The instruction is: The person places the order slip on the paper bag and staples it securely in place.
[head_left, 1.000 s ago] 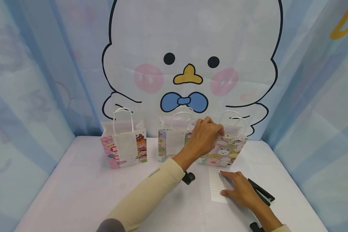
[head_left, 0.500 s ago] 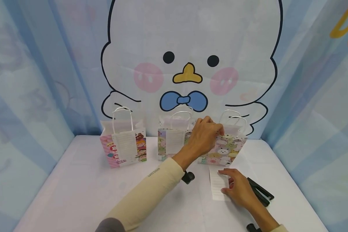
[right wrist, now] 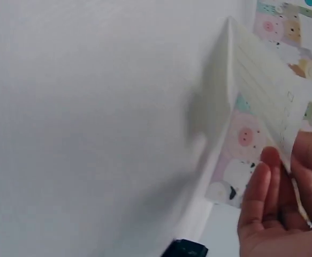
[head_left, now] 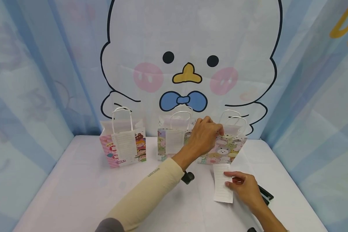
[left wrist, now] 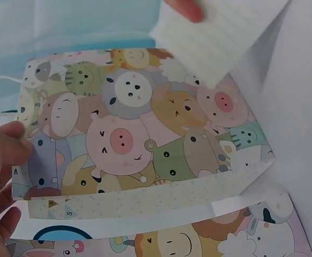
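Three small paper gift bags stand in a row at the back of the white table. My left hand grips the top edge of the right-hand bag, printed with cartoon animals; that bag fills the left wrist view, with my fingers at its left side. My right hand pinches a lined white paper slip and holds it tilted just above the table in front of that bag. In the right wrist view the slip rises from my fingers toward the bag.
A pink bag and a middle bag each carry a lined slip on the front. A black stapler lies on the table just right of my right hand. Blue cloth walls with a cartoon chick close in the table.
My right hand has lifted the lined slip off the table and shifted it slightly right, toward the animal bag. The left hand has stayed on the bag's top.
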A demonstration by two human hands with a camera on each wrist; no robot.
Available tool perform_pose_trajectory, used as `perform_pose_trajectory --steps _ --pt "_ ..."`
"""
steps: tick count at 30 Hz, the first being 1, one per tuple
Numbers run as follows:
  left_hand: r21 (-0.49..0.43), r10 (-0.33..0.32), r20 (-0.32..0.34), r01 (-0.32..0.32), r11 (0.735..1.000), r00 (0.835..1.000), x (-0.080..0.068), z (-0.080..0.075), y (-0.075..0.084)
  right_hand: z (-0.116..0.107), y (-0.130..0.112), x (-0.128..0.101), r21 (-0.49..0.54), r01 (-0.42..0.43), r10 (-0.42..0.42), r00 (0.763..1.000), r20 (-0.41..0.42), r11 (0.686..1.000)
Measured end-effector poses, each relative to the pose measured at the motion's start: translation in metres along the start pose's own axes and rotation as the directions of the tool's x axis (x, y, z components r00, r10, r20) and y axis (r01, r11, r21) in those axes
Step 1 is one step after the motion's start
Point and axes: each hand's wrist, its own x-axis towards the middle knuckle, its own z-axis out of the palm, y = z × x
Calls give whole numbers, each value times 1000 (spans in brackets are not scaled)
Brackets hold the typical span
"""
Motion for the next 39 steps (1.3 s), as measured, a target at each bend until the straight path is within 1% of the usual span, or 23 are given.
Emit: perform_pose_trajectory --steps 3,5,8,12,14,18,21,24,27,33,37,39 --pt "2 -4 0 4 1000 1000 0 -1 1 -5 -6 -4 57 82 -80 996 -30 995" --pt "1 -8 5 8 1000 1000 0 -3 3 -8 -12 -5 112 124 -118 991 -58 986" --pt "-5 -13 19 13 1000 1000 0 -4 4 -13 -19 -6 203 184 -165 980 -108 962" --pt "-11 -13 32 13 1000 999 -1 -5 4 -18 -27 -1 278 251 -213 964 -160 927" --pt "-18 -14 32 15 1000 999 -2 -6 4 -19 -31 3 307 253 -207 963 -173 917" --pt "-23 -23 30 24 999 999 -3 -7 4 -21 -38 12 395 209 -153 974 -168 895" --pt "-27 -25 25 26 999 999 -3 -6 5 -22 -44 17 472 183 -117 979 -165 862" --pt "-28 -21 20 21 999 1000 -4 -6 5 -22 -48 21 519 183 -107 979 -173 835" --pt "-26 -17 18 18 999 1000 -4 -4 5 -21 -52 23 543 190 -108 978 -180 818" --pt "-23 -30 1 30 999 1000 -4 -4 4 -19 -57 25 550 205 -126 976 -179 810" --pt "-29 -33 -8 33 999 999 -3 -3 5 -20 -57 26 548 206 -126 975 -181 811" --pt "-31 -34 -9 34 999 999 -3 -3 5 -21 -55 26 539 206 -123 975 -186 817"
